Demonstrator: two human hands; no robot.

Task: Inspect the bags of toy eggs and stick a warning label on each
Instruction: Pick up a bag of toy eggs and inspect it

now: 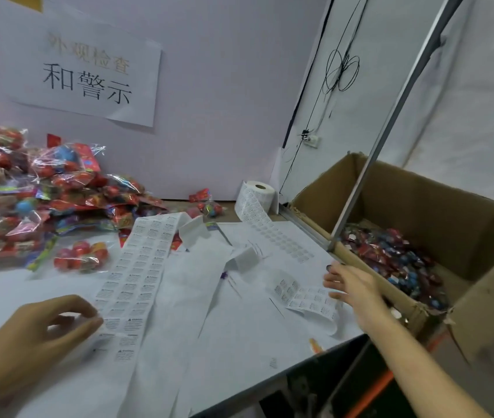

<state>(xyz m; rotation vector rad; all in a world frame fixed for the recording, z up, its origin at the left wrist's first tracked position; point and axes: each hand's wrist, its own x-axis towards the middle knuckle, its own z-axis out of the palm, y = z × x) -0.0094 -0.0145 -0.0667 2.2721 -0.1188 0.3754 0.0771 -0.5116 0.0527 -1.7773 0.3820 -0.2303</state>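
White table (58, 387) cluttered with loose backing paper; left hand (37, 330) pinches the label strip (137, 276), right hand (351, 285) spread, so labels risk creasing or snagging.

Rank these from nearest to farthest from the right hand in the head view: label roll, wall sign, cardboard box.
From the right hand:
1. Cardboard box, just right of it.
2. Label roll, at the table's back.
3. Wall sign, upper left.

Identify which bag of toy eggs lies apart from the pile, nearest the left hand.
The small bag of red eggs, alone on the table just below the big pile, closest to the left hand.
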